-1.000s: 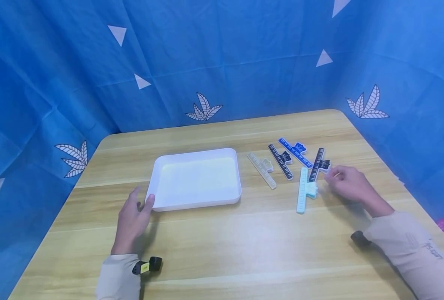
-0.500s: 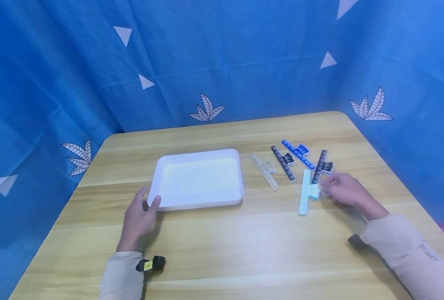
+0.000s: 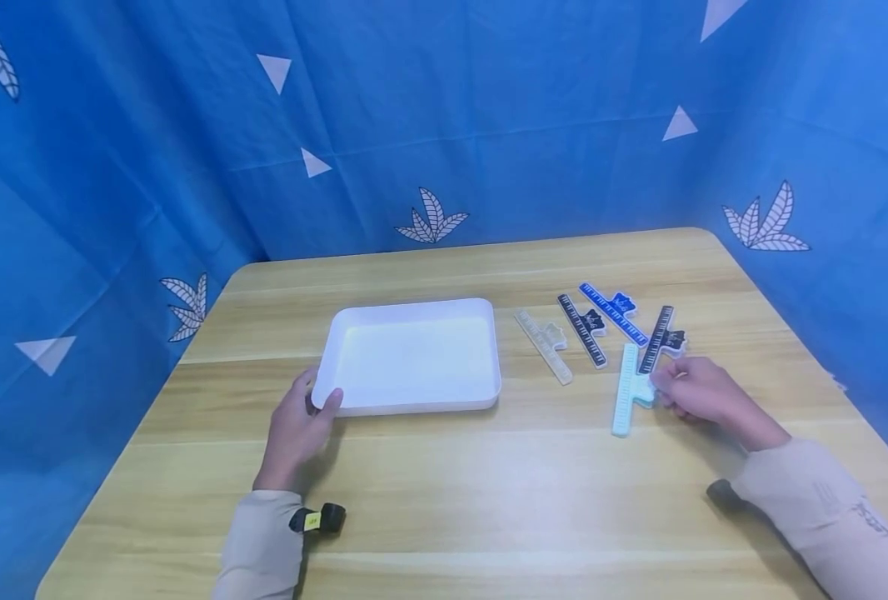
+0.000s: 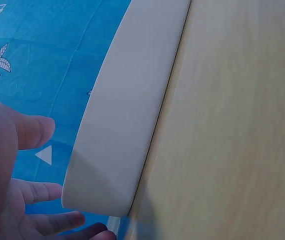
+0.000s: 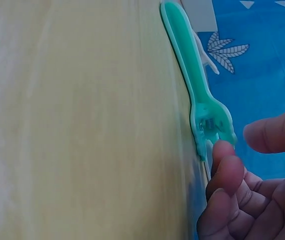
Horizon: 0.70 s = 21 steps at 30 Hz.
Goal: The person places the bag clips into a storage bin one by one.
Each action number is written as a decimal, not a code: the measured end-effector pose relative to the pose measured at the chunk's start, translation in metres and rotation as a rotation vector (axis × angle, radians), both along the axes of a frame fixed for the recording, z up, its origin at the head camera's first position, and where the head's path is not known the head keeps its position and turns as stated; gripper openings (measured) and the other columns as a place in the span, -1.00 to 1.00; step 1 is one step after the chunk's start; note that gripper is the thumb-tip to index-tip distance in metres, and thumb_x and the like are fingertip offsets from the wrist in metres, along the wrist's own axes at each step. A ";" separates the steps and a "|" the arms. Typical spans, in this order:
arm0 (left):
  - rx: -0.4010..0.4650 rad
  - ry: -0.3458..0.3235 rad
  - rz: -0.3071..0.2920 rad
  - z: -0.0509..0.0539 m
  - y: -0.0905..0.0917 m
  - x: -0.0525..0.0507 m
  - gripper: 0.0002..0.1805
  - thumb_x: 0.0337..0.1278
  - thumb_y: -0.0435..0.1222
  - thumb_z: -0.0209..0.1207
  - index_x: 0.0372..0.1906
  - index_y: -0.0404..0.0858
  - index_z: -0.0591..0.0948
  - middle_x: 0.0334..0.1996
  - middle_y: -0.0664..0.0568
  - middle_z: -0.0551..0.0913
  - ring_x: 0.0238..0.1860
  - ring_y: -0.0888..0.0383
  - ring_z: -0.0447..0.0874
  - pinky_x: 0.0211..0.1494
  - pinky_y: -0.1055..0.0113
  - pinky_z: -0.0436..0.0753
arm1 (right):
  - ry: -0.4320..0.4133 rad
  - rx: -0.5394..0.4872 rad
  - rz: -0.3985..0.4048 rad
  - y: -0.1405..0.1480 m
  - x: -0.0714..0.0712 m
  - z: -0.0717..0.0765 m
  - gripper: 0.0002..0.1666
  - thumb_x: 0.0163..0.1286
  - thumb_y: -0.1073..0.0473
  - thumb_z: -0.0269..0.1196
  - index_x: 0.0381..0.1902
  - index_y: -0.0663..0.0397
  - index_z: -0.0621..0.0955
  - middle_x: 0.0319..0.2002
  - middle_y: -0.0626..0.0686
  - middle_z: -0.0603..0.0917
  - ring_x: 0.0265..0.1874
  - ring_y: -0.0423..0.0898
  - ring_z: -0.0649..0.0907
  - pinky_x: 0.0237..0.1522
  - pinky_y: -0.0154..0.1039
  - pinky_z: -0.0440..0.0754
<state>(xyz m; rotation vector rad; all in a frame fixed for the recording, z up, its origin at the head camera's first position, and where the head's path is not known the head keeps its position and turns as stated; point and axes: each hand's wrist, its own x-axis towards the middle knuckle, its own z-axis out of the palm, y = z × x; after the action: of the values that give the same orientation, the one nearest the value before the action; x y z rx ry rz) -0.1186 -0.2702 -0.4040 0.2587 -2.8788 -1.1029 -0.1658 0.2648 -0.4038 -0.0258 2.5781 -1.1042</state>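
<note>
In the head view a mint-green ruler-shaped clip point(image 3: 626, 390) lies on the table, and my right hand point(image 3: 699, 390) is at its handle. The right wrist view shows that clip point(image 5: 195, 75) from the side: bent fingertips are at the handle end, while the thumb point(image 5: 267, 134) stands a little apart. A white rectangular tray point(image 3: 414, 407) has my left hand point(image 3: 297, 429) at its near left corner. In the left wrist view the fingers reach the tray's corner point(image 4: 117, 115), and the thumb point(image 4: 35, 131) is off its wall.
Around the mint clip lie a black clip point(image 3: 656, 342), a blue clip point(image 3: 615, 315), another black clip point(image 3: 582, 332) and a clear clip point(image 3: 545, 347). The wooden table point(image 3: 489, 500) ends at a blue patterned curtain point(image 3: 489, 125).
My right hand has moved from beside the right black clip toward the near side, to the mint clip's handle. The left hand has come closer around the tray corner. The head view has shifted slightly.
</note>
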 end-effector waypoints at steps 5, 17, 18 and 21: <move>-0.005 -0.009 -0.001 0.000 0.002 0.000 -0.26 0.38 -0.02 0.04 0.47 -0.32 0.13 0.37 -0.35 0.27 0.38 -0.29 0.18 0.39 -0.19 0.17 | -0.018 -0.018 -0.007 -0.001 0.001 -0.001 -0.61 0.49 0.05 0.01 -0.22 0.32 0.54 -0.52 0.05 0.57 -0.57 -0.07 0.53 -0.58 -0.25 0.53; -0.049 -0.035 -0.023 0.003 0.004 0.002 -0.24 0.38 -0.06 0.05 0.48 -0.36 0.09 0.39 -0.37 0.23 0.39 -0.30 0.13 0.41 -0.17 0.15 | -0.036 0.017 -0.003 -0.004 0.001 0.000 -0.59 0.48 0.02 0.01 -0.36 0.24 0.56 -0.53 0.03 0.56 -0.55 -0.06 0.53 -0.54 -0.24 0.55; -0.052 -0.038 -0.026 0.003 0.004 0.002 -0.24 0.38 -0.05 0.04 0.49 -0.36 0.09 0.39 -0.37 0.22 0.40 -0.31 0.13 0.41 -0.17 0.15 | -0.034 0.020 0.000 -0.004 0.001 0.001 -0.59 0.48 0.02 0.01 -0.38 0.24 0.57 -0.53 0.04 0.56 -0.55 -0.06 0.53 -0.53 -0.23 0.56; -0.057 -0.044 -0.033 0.003 0.004 0.002 -0.22 0.38 -0.04 0.04 0.49 -0.37 0.07 0.40 -0.38 0.20 0.40 -0.31 0.11 0.42 -0.16 0.14 | -0.030 0.024 0.010 -0.005 0.000 0.001 -0.59 0.46 0.03 0.02 -0.43 0.24 0.57 -0.53 0.04 0.56 -0.55 -0.06 0.54 -0.52 -0.22 0.57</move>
<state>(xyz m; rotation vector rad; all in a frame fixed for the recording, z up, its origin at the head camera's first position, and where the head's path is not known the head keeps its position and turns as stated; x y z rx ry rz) -0.1163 -0.2661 -0.4007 0.2366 -2.9588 -1.0305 -0.1658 0.2596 -0.4027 -0.0170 2.5615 -1.0621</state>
